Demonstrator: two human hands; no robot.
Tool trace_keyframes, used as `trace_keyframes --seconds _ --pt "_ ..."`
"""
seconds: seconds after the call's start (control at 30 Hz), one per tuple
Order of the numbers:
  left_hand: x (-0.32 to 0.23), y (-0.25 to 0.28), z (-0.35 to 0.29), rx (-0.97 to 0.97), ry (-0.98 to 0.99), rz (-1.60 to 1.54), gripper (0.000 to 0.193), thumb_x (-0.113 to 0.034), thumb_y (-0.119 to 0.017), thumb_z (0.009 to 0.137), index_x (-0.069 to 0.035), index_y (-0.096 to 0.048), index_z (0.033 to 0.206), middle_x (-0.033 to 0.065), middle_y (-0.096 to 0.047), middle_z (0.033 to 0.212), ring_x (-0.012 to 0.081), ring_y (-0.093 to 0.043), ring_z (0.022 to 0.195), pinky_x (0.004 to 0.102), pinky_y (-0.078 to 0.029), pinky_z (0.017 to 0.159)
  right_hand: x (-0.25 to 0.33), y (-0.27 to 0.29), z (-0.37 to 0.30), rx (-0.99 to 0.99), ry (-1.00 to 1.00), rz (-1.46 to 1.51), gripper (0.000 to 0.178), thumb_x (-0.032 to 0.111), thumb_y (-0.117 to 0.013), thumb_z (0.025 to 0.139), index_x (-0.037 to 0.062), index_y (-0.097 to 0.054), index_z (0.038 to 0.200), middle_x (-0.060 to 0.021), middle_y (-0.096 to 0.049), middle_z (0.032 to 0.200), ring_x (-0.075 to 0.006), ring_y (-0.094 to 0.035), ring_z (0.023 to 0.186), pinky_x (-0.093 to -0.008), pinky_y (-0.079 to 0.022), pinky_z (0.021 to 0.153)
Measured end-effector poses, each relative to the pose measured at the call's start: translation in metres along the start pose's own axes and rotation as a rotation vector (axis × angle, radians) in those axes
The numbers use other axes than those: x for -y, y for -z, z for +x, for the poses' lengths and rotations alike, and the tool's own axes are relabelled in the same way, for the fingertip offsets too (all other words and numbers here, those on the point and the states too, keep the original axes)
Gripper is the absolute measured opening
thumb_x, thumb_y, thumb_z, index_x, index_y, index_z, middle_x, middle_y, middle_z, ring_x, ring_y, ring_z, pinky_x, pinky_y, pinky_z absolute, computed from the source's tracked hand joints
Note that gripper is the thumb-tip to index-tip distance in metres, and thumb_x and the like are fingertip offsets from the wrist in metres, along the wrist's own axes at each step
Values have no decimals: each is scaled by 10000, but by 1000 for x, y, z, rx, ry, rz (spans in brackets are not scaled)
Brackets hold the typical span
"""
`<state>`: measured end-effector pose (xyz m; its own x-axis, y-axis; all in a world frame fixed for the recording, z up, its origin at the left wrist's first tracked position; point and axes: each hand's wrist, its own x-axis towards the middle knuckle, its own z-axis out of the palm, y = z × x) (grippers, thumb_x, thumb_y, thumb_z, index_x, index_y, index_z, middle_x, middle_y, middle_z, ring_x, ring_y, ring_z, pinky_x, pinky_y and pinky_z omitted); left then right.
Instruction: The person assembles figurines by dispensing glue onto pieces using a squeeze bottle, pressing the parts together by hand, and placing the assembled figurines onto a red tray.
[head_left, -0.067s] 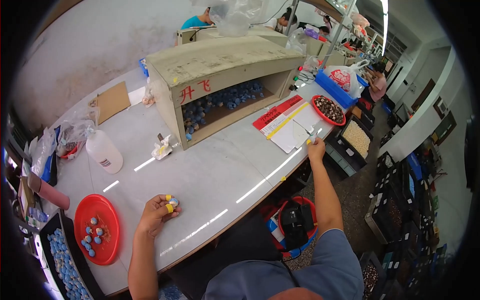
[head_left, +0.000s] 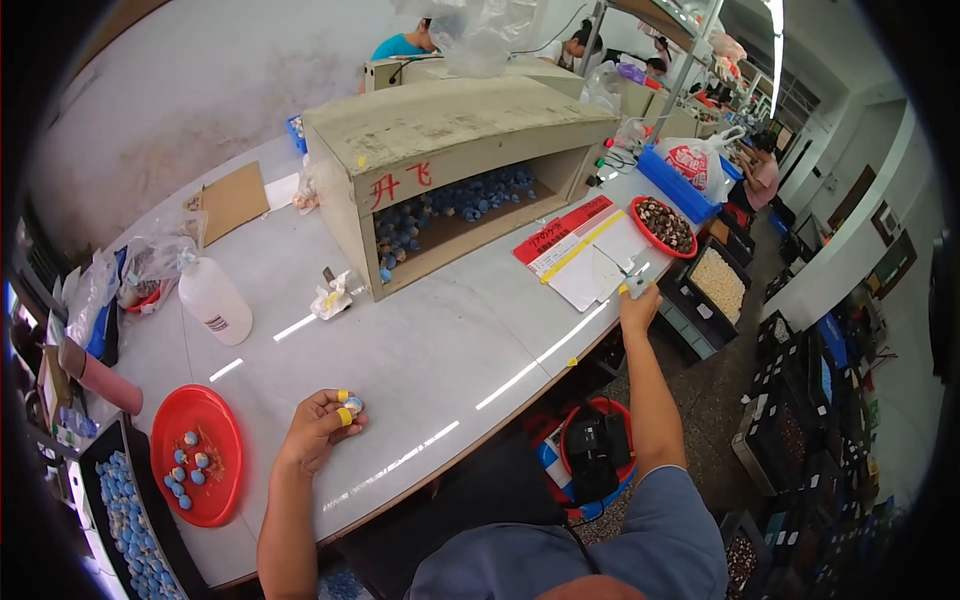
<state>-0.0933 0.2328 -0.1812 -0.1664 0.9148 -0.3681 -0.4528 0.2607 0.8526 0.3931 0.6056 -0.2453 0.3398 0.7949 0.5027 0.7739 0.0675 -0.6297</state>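
Note:
My left hand [head_left: 322, 428] is closed above the near part of the grey table, with yellow tape on its fingers. Between thumb and fingertips it pinches a small round blue-and-white piece [head_left: 353, 405]. Out to the right, my right hand [head_left: 640, 306] grips a small pale object [head_left: 635, 284] at the table's edge; its kind is too small to make out. A thin dark line runs from it over a white-and-red sheet [head_left: 582, 290]. Left of my left hand, a red bowl [head_left: 226, 450] holds several similar blue pieces [head_left: 180, 474].
An open-fronted beige box [head_left: 345, 235] with many blue pieces stands at the back. A white bottle [head_left: 215, 302] and crumpled tissue [head_left: 331, 297] lie to its left. Bottom left is a black tray [head_left: 170, 540]; at right a red bowl [head_left: 683, 250] and crate [head_left: 690, 312]. Co-workers [head_left: 765, 182] sit farther back.
The whole view has shifted slightly, so things sit a little farther right. Both hands keep their grips and nearly the same places.

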Motion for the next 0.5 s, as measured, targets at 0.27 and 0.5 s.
trace_keyframes --seconds 0.27,0.5 --pt "-2 7 2 -11 18 5 280 40 -589 859 35 -540 1134 139 -663 1040 220 -687 918 273 -574 792 135 -19 -46 -57 467 430 208 -50 -593 800 1 -577 1001 -124 -553 879 -261 -554 759 -355 -470 687" --pt "-6 5 6 -8 27 -12 279 14 -635 867 44 -534 1125 143 -652 1045 234 -684 943 288 -578 819 242 -129 -31 372 605 293 277 26 -627 800 41 -600 1075 -157 -638 988 -331 -640 900 -424 -516 769"
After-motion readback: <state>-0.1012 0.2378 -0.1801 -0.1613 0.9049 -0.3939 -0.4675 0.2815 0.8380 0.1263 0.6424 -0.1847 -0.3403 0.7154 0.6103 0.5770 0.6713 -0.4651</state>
